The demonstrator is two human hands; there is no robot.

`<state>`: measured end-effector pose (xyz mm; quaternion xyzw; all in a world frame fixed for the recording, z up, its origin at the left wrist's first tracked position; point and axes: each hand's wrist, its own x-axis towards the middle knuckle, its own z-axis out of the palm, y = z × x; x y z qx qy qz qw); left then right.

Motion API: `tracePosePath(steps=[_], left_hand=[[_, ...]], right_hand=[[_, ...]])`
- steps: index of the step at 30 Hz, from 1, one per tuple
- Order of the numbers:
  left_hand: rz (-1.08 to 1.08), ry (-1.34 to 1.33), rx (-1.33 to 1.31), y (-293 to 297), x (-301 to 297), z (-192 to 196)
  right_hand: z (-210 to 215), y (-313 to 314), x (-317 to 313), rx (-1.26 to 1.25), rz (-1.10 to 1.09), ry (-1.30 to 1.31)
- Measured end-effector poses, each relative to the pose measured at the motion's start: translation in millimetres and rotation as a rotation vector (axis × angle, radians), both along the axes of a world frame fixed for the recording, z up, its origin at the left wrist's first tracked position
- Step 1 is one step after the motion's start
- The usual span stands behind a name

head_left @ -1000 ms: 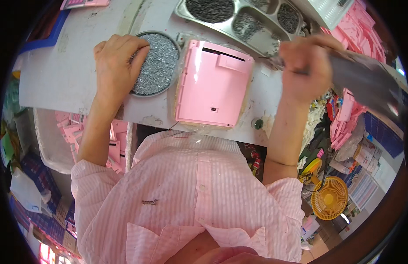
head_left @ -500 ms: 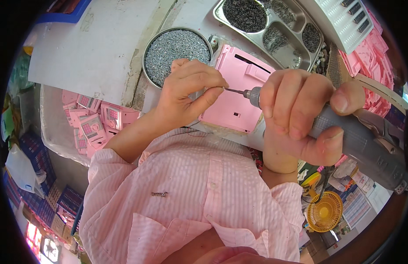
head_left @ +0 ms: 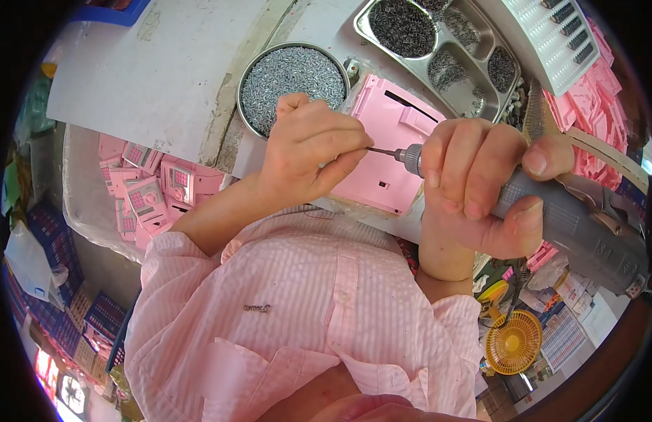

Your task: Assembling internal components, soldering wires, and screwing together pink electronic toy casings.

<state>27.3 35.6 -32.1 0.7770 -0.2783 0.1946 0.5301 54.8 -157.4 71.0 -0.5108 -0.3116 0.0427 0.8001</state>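
Observation:
My right hand [head_left: 474, 176] is wrapped round a grey electric screwdriver [head_left: 579, 232], held almost level with its bit pointing left. At the tip of the bit, the thumb and forefinger of my left hand [head_left: 308, 151] are pinched together. Whatever sits between those fingertips is hidden or too small to name. Beneath both hands lies a flat pink plastic housing [head_left: 368, 179] with a dark slot along its far side, resting on clear plastic wrap. Just beyond my left hand stands a round metal bowl [head_left: 241, 98] full of small silvery screws [head_left: 291, 77].
A metal compartment tray [head_left: 458, 91] with dark small parts stands far right of centre, near a white tray [head_left: 544, 49]. Pink parts [head_left: 586, 133] are heaped at the right. On the left, a plastic-lined box holds pink devices [head_left: 146, 200]. A yellow fan [head_left: 512, 342] is lower right.
Both hands and the screwdriver have shifted slightly within the picture, and the bowl, housing and tray appear a little further right. The left pinch stays at the bit's tip.

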Motion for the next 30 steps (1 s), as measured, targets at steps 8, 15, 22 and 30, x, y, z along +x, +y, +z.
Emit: tracePosePath(steps=[8,15,22,30], left_hand=[[0.257,0.197,0.123,29.2,27.3,-1.8],[0.189,0.243,0.103,30.8,26.9,-7.7],[0.187,0.037,0.221,11.9,29.4,-9.8],[0.136,0.009,0.173,0.9,26.4,-16.2]], right_hand=[[-46.7,15.1,50.3,0.063,-0.306,-0.034],[-72.0,21.8,65.8,-0.038,-0.253,0.002],[-79.8,23.2,61.7,-0.109,-0.219,-0.027],[-31.7,19.5,39.8,0.01,0.005,-0.101]])
